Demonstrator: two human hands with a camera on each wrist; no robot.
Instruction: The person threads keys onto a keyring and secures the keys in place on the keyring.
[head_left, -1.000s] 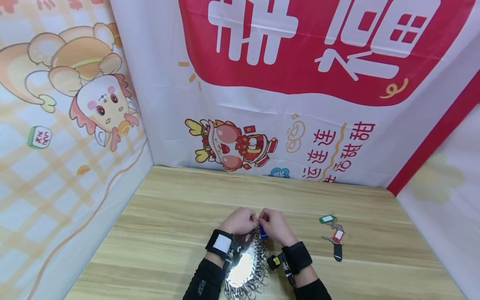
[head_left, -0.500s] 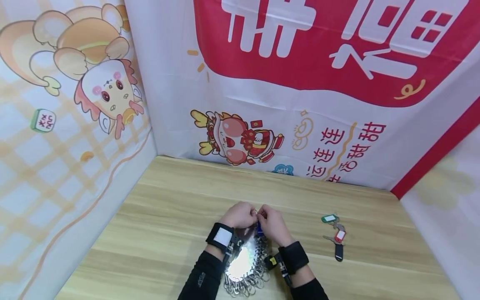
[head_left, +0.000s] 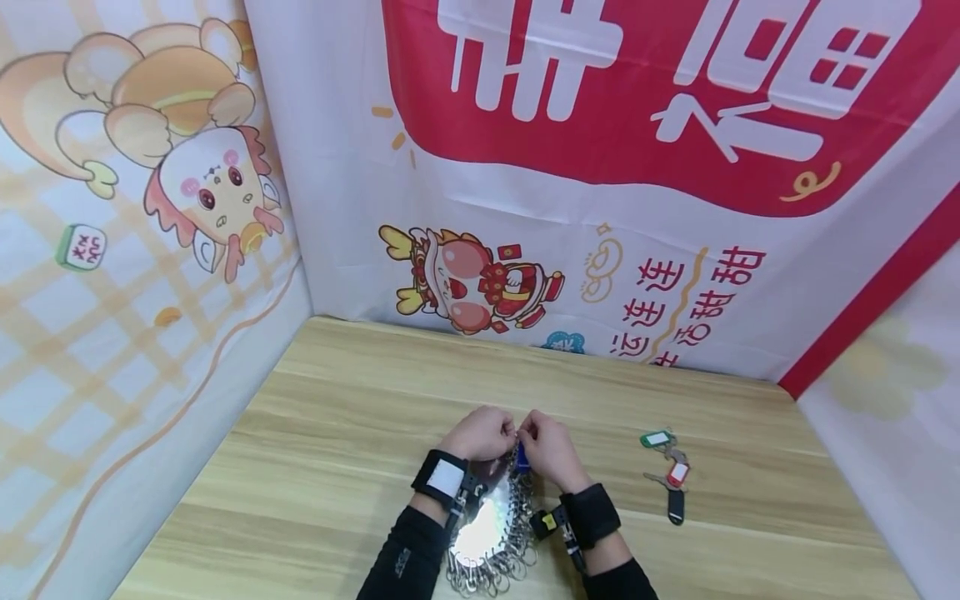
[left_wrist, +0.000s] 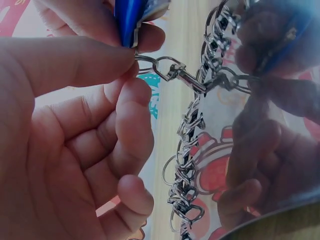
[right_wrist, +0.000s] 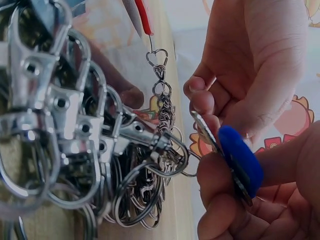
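Both hands meet at the far edge of a shiny, mirror-like plate [head_left: 480, 533], whose rim carries many metal swivel clasps [head_left: 491, 575] with rings. My left hand [head_left: 483, 433] pinches a small split ring [left_wrist: 145, 61] between thumb and forefinger; this ring links to a clasp [left_wrist: 176, 71] at the plate's edge. Close by, my right hand [head_left: 550, 450] pinches a blue key tag [right_wrist: 240, 157] together with a flat silver key [right_wrist: 212, 135]. In the left wrist view, the tag sits just above the left fingertips. Fingers hide where the tag and ring join.
On the table [head_left: 360, 375] to the right lie a green key tag [head_left: 655, 438], a red key tag [head_left: 678, 473] and a black key tag [head_left: 676, 505] with keys. Printed cloth [head_left: 337, 208] walls in the back and sides. A red-edged piece [right_wrist: 143, 17] hangs at another ring.
The head view has shifted slightly. Both hands stay together at the plate's far edge, with the blue key tag tilting a little in the right fingers.
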